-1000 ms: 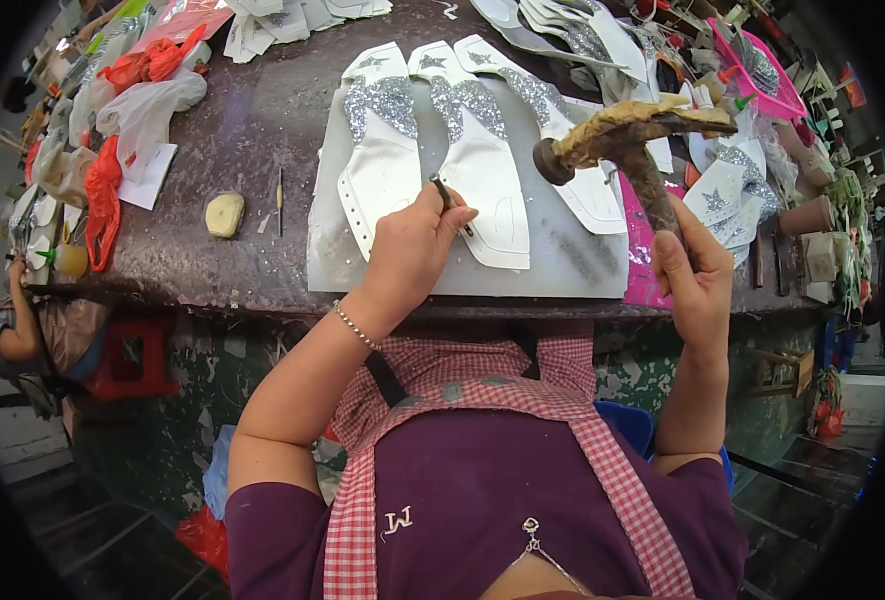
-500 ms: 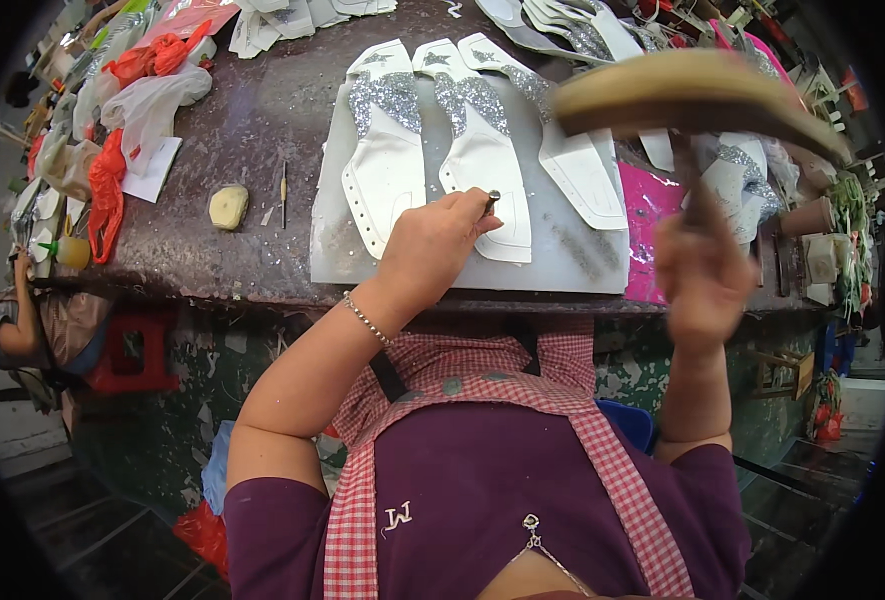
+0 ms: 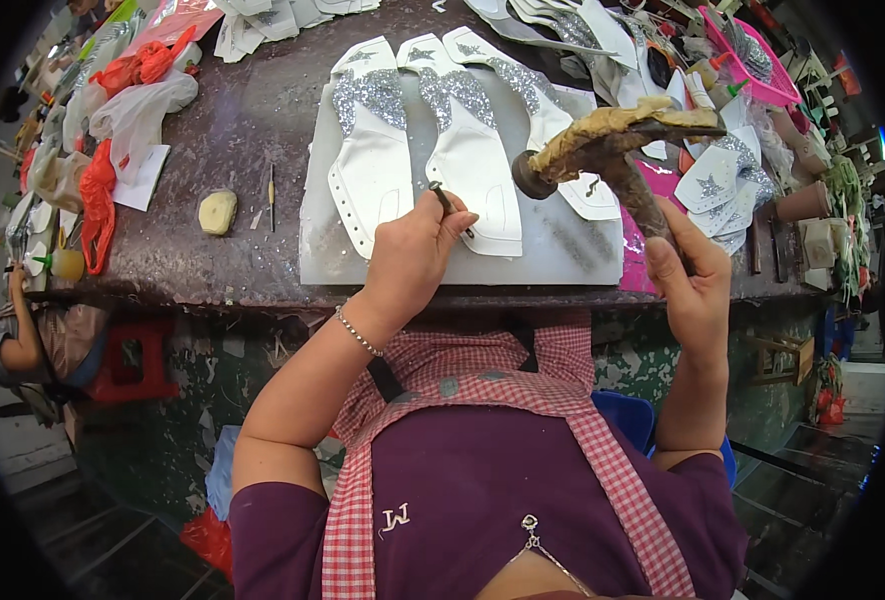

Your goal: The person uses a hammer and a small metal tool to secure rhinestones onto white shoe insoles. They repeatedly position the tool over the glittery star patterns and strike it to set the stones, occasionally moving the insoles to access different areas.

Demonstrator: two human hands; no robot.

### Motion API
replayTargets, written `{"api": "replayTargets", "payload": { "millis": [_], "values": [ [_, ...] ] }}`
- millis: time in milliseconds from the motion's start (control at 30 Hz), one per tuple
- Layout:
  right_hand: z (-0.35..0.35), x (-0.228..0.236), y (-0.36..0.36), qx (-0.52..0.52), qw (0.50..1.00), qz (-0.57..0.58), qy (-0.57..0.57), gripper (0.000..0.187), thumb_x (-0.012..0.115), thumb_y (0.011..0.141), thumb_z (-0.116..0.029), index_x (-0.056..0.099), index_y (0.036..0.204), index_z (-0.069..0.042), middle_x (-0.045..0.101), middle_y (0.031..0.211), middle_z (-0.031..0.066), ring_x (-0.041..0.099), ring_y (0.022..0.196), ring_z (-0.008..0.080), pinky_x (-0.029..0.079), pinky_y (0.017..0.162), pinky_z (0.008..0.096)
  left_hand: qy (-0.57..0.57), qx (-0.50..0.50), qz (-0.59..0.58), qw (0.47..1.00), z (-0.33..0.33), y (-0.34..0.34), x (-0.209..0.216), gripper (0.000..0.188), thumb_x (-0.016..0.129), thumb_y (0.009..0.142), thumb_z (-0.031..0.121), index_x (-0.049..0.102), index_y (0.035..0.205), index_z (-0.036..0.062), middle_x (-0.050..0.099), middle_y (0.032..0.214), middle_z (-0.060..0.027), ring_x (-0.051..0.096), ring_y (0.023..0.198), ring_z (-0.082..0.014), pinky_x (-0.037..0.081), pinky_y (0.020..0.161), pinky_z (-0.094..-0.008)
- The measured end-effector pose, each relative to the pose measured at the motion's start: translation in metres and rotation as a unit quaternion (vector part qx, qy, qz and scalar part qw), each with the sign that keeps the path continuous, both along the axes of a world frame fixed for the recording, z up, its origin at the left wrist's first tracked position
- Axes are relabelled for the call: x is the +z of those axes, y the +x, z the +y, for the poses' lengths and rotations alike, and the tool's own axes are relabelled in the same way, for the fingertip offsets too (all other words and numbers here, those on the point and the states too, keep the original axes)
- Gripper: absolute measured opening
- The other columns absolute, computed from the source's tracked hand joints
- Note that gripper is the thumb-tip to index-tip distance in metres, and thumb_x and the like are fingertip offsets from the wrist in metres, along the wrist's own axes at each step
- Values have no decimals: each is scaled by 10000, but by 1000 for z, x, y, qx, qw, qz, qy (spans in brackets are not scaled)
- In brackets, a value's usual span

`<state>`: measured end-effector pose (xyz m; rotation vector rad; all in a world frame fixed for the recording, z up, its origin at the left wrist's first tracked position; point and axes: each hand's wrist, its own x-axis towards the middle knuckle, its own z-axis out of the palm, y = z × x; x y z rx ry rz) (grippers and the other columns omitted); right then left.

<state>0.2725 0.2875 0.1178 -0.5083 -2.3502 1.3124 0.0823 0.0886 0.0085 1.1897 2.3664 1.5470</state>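
Observation:
My left hand (image 3: 410,250) is closed around a slim metal punch (image 3: 441,194), held upright at the left edge of the middle white shoe-upper piece (image 3: 478,165). Its lower tip is hidden by my fingers. My right hand (image 3: 698,280) grips the handle of a hammer (image 3: 603,145), raised over the right part of the pale board (image 3: 553,265). Yellowish wrapping covers much of the hammer's head. Left of the middle piece lies another upper piece (image 3: 375,160) with silver glitter and a row of holes along its edge. A third upper piece (image 3: 548,125) is partly behind the hammer.
A yellowish lump (image 3: 218,213) and a thin awl-like tool (image 3: 272,200) lie left of the board. Stacked glittery pieces (image 3: 733,185) and a pink basket (image 3: 763,60) stand at right. Plastic bags (image 3: 143,110) crowd the left. Another person (image 3: 38,340) sits at far left.
The hammer was blurred and swung further right; its head is now lower and more to the left. My left hand with the punch has shifted left, to the middle piece's left edge.

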Motion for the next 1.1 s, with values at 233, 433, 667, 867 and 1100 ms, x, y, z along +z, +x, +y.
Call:
{"api": "replayTargets", "payload": {
  "millis": [233, 433, 667, 867, 1100],
  "values": [
    [4, 3, -2, -2, 999, 43, 7, 397, 633, 972, -167, 589, 1315, 27, 571, 765, -29, 449, 654, 29, 349, 582, 176, -37, -33, 36, 998, 0, -4, 5, 145, 669, 923, 141, 625, 957, 6, 678, 776, -147, 669, 674, -280, 513, 616, -339],
    [-7, 20, -12, 90, 899, 389, -178, 473, 548, 1007, -266, 498, 1381, 19, 605, 716, 67, 505, 507, 75, 390, 437, 220, -68, -56, 71, 994, 6, 1, 13, 123, 667, 911, 119, 606, 917, 12, 681, 799, -136, 667, 702, -328, 516, 619, -374],
    [9, 11, -8, 9, 990, -25, 138, 367, 660, 901, -69, 635, 1261, -7, 664, 781, 72, 542, 642, 126, 459, 628, 275, -102, -22, 66, 992, 3, -4, 3, 86, 573, 970, 88, 537, 1001, 17, 696, 807, -135, 704, 732, -292, 546, 649, -357],
    [49, -35, -2, -95, 995, 18, 3, 368, 643, 941, -101, 609, 1287, 17, 695, 899, 13, 552, 762, 63, 469, 681, 249, 48, -18, -69, 996, 45, -18, 28, 170, 607, 973, 162, 601, 930, -2, 696, 783, -110, 696, 707, -198, 524, 629, -326],
    [60, -58, -18, -88, 985, -77, 129, 349, 652, 925, -197, 641, 1257, -91, 700, 818, 168, 667, 663, 260, 494, 632, 326, 18, -38, -112, 993, 118, -45, 19, 171, 621, 979, 154, 633, 986, -16, 708, 858, -62, 696, 805, -109, 561, 754, -249]
  ]
}}
